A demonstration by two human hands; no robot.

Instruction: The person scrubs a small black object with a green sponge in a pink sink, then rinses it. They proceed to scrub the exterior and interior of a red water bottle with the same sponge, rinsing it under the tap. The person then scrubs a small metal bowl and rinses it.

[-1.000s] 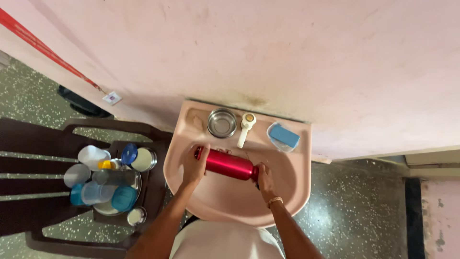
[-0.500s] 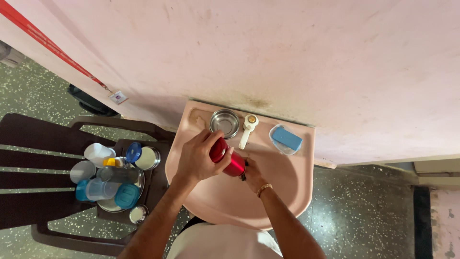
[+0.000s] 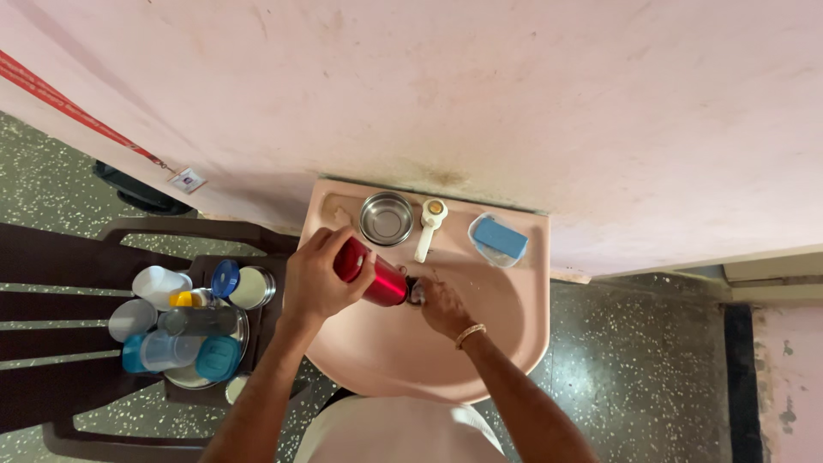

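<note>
The glossy red metal bottle [image 3: 370,273], a slim cylinder, is now tilted over the basin of the pale pink ceramic wall sink [image 3: 514,343], its closed base raised toward the sink's back left and its mouth angled down to the right under the tap. A second ago it lay level across the bowl, gripped at either end; half a second ago it was already swinging, and now the left hand [image 3: 319,279] has shifted from the end to wrap its fingers round the upper body of the bottle from above, holding it firmly. The right hand [image 3: 444,307], with a thin band at the wrist, sits at the bottle's mouth, fingers curled close against the opening; whether they pinch a cap, a brush or only the rim is too small to tell. I read the tilt as the mouth being turned down for rinsing or draining, so the washing looks underway rather than finished. On the sink's back ledge stand a small round steel bowl [image 3: 386,218], the white plastic tap [image 3: 429,226] and a blue soap bar in a clear dish [image 3: 499,237]. To the left, a dark brown plastic chair [image 3: 69,257] bears a heap of plastic containers and lids in white, blue and yellow [image 3: 184,326].
</note>
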